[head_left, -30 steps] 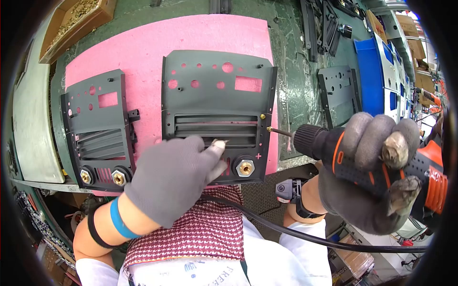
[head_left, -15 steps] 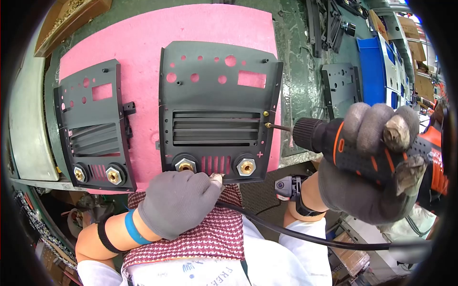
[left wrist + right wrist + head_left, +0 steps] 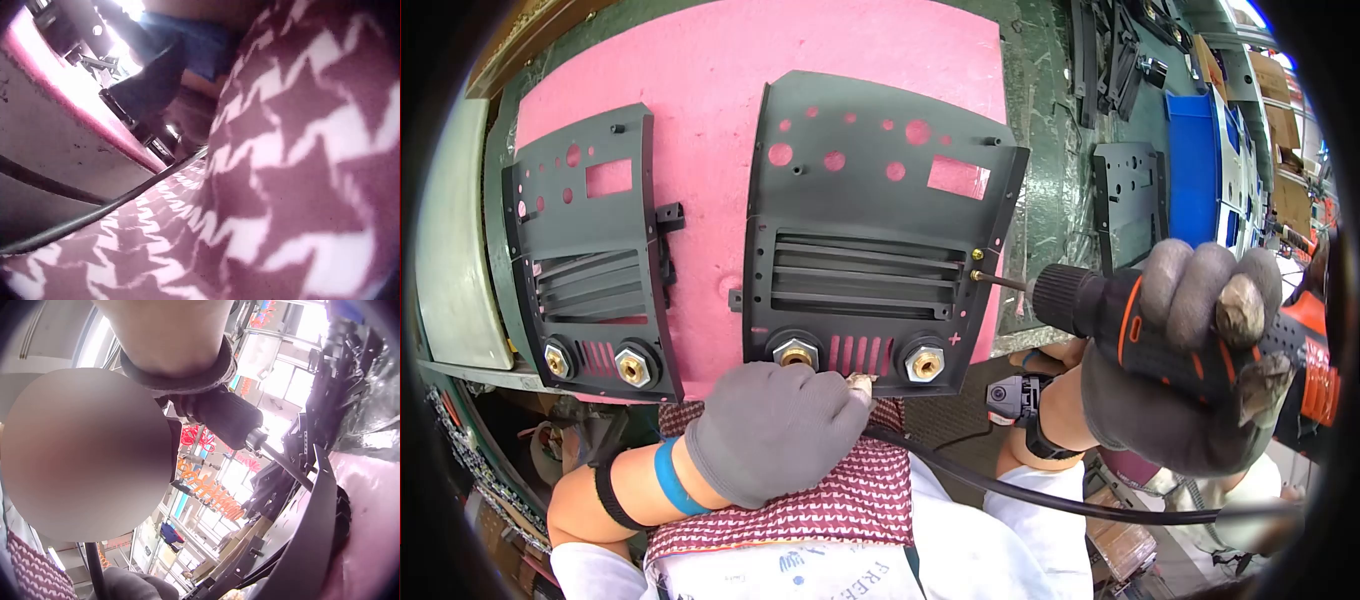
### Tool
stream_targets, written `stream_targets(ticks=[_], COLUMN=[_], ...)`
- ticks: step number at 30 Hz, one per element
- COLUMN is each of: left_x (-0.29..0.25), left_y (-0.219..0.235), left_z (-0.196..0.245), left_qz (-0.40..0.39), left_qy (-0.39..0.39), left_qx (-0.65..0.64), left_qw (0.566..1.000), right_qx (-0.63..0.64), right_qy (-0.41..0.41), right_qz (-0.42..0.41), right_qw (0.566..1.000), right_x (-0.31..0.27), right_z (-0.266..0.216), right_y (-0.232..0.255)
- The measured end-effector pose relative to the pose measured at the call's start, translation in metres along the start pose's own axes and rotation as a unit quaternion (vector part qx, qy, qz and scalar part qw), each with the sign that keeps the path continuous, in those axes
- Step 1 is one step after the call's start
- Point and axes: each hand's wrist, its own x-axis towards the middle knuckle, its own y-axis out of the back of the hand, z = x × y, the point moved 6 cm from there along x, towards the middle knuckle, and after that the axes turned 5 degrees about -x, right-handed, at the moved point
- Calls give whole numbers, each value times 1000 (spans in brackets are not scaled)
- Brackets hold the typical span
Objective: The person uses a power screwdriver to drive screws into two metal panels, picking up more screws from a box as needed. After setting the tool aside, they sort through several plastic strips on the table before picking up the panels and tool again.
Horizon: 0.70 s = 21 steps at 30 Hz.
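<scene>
A dark grey louvred panel (image 3: 870, 215) lies on a pink mat (image 3: 700, 180), with two brass-centred hex nuts near its lower edge. My gloved left hand (image 3: 775, 435) is curled at that lower edge and grips it, its thumb tip beside the slots. In my right hand (image 3: 1200, 350) is a black and orange power driver (image 3: 1065, 300), fingers wrapped round its body. The driver's bit meets a brass screw (image 3: 977, 276) at the panel's right flange; another brass screw (image 3: 977, 254) sits just above. In the right wrist view the bit (image 3: 287, 465) reaches the panel (image 3: 303, 550).
A similar panel (image 3: 590, 240) lies to the left on the mat, and a smaller-looking one (image 3: 1128, 195) at the right on the green table. Blue bins (image 3: 1190, 165) and dark strips (image 3: 1105, 60) are at the back right. A black cable (image 3: 1020, 497) crosses my front.
My left hand has come down from the louvres to the panel's lower edge and taken hold there. The driver's bit stays at the right flange, and the view has shifted slightly.
</scene>
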Motion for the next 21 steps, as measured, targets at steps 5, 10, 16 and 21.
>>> stream_targets(ticks=[5, 10, 16, 21], left_x=[0, 2, 4, -1], left_y=[0, -1, 1, -2], left_z=[-1, 0, 2, 4], left_qz=[-3, -26, -54, -58], left_qy=[-12, 0, 11, -4], left_qx=[-10, -9, -8, -3], left_qw=[1000, 1000, 998, 998], right_qx=[31, -5, -5, 69], right_qy=[-8, 43, -105, -99], right_qz=[15, -22, 66, -1], right_qw=[999, 999, 992, 993], right_x=[-1, 6, 22, 16], right_z=[6, 9, 14, 23], right_y=[4, 5, 20, 20])
